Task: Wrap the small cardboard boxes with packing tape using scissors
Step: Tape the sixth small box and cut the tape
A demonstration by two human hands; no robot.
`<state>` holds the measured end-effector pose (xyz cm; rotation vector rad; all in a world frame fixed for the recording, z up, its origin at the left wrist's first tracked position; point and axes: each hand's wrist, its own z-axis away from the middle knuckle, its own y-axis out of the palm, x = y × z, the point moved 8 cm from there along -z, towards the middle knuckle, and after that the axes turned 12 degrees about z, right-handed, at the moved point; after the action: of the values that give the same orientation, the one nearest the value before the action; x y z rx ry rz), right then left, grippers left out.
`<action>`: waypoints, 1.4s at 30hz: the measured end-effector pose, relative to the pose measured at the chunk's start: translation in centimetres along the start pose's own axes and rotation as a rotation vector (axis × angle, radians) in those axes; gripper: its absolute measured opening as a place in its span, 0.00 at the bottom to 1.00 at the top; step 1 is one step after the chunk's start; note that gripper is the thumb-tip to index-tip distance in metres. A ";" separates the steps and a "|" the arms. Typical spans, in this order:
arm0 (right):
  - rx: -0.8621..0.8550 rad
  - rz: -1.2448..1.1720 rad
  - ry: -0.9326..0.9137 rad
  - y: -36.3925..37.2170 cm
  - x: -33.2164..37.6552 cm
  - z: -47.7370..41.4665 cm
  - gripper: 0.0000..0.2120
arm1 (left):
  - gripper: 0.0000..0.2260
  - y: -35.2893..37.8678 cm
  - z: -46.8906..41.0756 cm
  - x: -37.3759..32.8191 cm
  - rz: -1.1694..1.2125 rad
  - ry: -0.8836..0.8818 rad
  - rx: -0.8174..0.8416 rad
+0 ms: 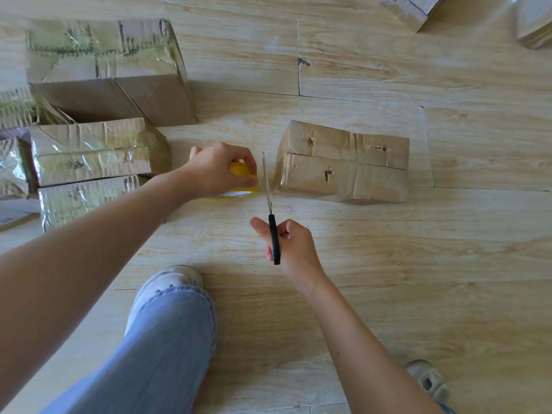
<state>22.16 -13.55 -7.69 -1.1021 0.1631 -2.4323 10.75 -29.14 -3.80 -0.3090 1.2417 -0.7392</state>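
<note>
The left hand (219, 168) is on the yellow tape roll (240, 171); its fingers (250, 165) are curled over the top of the roll and grip it; the roll sits on the wooden floor (418, 264), just to the left of the small cardboard box (343, 165), with a thin gap between them.

The right hand (294, 246) holds the scissors (274, 237); its fingers (287, 232) are curled round the black handle, and the thumb sticks out to the left; the shiny blades point away from the person and reach up into the gap between the roll and the box; the blades look like one thin line, so I cannot tell if they are apart.

The small box lies on the floor in the middle, a bit to the right; it is brown and crinkly, with little holes in its side; I cannot tell if any tape runs from the roll to it.

On the left is a pile of boxes; a big box (110, 70) at the back and smaller boxes (95, 150) in front of it, all shiny with tape; more cardboard (409, 10) peeks in at the top right corner.

Down low a leg in blue jeans (155, 354) shows, with a white shoe (167, 282) flat on the floor; a grey sandal (427, 380) shows near the bottom right.
</note>
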 end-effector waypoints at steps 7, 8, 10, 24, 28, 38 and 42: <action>-0.073 0.071 -0.056 -0.8 -0.5 0.3 0.25 | 0.08 0.1 -0.3 0.0 -0.133 0.008 -0.030; -0.079 0.082 -0.059 -0.9 -0.4 0.3 0.24 | 0.08 0.1 -0.4 -0.2 -0.183 0.022 -0.036; -0.086 0.101 -0.064 -0.9 -0.3 0.4 0.23 | 0.09 -0.1 -0.5 -0.7 -0.293 0.054 -0.057; -0.029 0.229 -0.062 -1.0 -1.5 -0.1 0.28 | 0.26 -2.9 -0.7 1.0 -0.243 -0.121 -0.216; -0.067 0.415 -0.096 -0.9 -0.9 -0.5 0.29 | 0.36 -2.5 -1.0 -0.2 -0.256 -0.147 -0.215; -0.046 0.837 -0.185 -0.5 -0.3 -1.3 0.29 | 0.37 -3.0 -1.4 -1.0 -0.312 -0.169 -0.249; 0.007 1.049 -0.225 0.9 -2.0 -0.7 0.31 | 0.37 -2.6 -1.7 -1.8 -0.312 -0.159 -0.237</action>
<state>23.07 -13.52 -9.80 -0.9299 0.5083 -1.3687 8.03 -29.54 -1.49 -0.7549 1.1427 -0.8156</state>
